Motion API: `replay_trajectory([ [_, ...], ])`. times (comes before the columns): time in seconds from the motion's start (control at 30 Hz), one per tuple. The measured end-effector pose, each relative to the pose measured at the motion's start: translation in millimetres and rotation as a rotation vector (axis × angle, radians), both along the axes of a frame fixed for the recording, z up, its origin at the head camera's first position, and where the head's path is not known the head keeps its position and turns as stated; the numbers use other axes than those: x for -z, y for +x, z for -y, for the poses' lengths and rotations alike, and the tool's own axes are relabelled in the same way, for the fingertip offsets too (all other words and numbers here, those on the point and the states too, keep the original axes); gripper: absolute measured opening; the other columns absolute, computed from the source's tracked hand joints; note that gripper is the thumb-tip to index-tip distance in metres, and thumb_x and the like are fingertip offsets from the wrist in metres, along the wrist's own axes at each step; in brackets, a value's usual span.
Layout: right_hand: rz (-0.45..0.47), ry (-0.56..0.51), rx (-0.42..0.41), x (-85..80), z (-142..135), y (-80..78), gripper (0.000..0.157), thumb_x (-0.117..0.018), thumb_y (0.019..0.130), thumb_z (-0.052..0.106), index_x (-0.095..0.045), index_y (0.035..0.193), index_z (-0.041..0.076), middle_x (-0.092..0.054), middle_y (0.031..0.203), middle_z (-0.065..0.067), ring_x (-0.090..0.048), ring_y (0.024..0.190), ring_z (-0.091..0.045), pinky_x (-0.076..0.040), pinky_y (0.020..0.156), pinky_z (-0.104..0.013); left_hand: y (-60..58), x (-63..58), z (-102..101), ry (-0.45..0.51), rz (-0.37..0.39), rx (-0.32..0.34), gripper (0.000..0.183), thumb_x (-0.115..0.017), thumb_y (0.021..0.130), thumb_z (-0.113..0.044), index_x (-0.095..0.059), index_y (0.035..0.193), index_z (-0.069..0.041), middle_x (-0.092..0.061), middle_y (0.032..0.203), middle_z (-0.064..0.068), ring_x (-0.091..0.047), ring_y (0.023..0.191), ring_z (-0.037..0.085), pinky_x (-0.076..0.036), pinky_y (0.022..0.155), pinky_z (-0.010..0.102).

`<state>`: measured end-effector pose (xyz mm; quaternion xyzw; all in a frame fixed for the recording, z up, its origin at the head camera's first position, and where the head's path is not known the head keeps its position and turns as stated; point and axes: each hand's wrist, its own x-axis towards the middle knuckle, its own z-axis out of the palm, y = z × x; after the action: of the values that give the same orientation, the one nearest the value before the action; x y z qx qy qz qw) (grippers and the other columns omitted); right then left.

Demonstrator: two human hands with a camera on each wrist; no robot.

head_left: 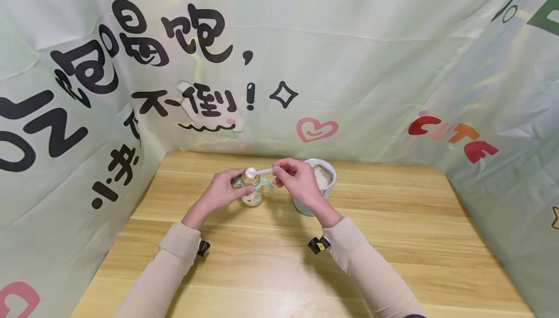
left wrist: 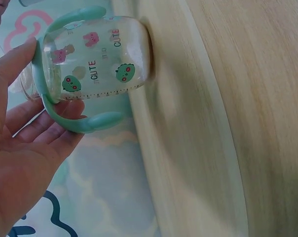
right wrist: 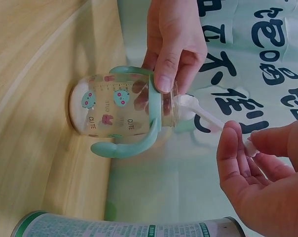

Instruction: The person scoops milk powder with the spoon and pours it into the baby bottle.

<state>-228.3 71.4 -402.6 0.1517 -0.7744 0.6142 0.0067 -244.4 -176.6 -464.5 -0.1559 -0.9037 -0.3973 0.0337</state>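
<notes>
A clear baby bottle [head_left: 252,198] with mint-green handles and printed animals stands upright on the table. White powder [right wrist: 80,106] lies in its bottom. My left hand [head_left: 223,191] grips the bottle's neck; in the left wrist view, thumb and fingers wrap round it at the handle ring [left wrist: 39,74]. Between thumb and fingertips my right hand [head_left: 297,179] pinches the handle of a small white scoop [right wrist: 208,116]. The scoop's bowl [head_left: 251,172], heaped with white powder, is right at the bottle's open mouth [right wrist: 174,111].
An open can [head_left: 334,178] of pale powder stands just right of the bottle, partly behind my right hand and wrist. Its printed side [right wrist: 124,228] shows in the right wrist view. Printed fabric walls [head_left: 367,90] rise behind and beside the wooden table [head_left: 393,230].
</notes>
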Motion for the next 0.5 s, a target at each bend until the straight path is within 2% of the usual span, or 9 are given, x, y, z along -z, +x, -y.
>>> replay_trajectory([
  [0.13,-0.001,0.009,0.003,-0.8,-0.8,0.9,0.017,-0.069,0.102,0.008,-0.075,0.112,-0.004,-0.074,0.093,-0.025,-0.075,0.081,-0.039,-0.066,0.072,-0.035,0.2,0.0,-0.2,0.002,0.002,0.0,0.07,-0.086,0.09,-0.037,-0.062,0.145,-0.003,-0.067,0.142,0.022,-0.066,0.126,0.037,-0.055,0.106,0.054],
  [0.2,-0.008,0.016,0.006,-0.6,-1.4,1.2,0.017,-0.07,0.101,0.008,-0.076,0.112,-0.004,-0.075,0.091,-0.022,-0.076,0.08,-0.037,-0.063,0.067,-0.025,0.2,-0.5,-0.3,0.005,0.01,-0.003,0.07,-0.086,0.089,-0.037,-0.062,0.145,-0.003,-0.066,0.142,0.021,-0.066,0.127,0.037,-0.055,0.107,0.053],
  [0.23,-0.014,0.016,0.004,-0.2,-1.9,1.2,0.017,-0.069,0.101,0.008,-0.075,0.112,-0.005,-0.076,0.091,-0.021,-0.076,0.08,-0.037,-0.062,0.067,-0.024,0.3,-0.2,-0.1,0.005,0.01,-0.003,0.07,-0.086,0.089,-0.037,-0.062,0.145,-0.003,-0.066,0.142,0.021,-0.065,0.127,0.037,-0.054,0.107,0.054],
  [0.5,-0.033,0.032,-0.001,2.0,-3.5,1.8,0.018,-0.069,0.101,0.008,-0.075,0.112,-0.005,-0.077,0.091,-0.02,-0.076,0.082,-0.039,-0.063,0.068,-0.025,-0.4,0.7,0.3,0.003,-0.008,-0.002,0.069,-0.087,0.089,-0.036,-0.063,0.144,-0.002,-0.067,0.142,0.021,-0.065,0.128,0.038,-0.054,0.108,0.053],
])
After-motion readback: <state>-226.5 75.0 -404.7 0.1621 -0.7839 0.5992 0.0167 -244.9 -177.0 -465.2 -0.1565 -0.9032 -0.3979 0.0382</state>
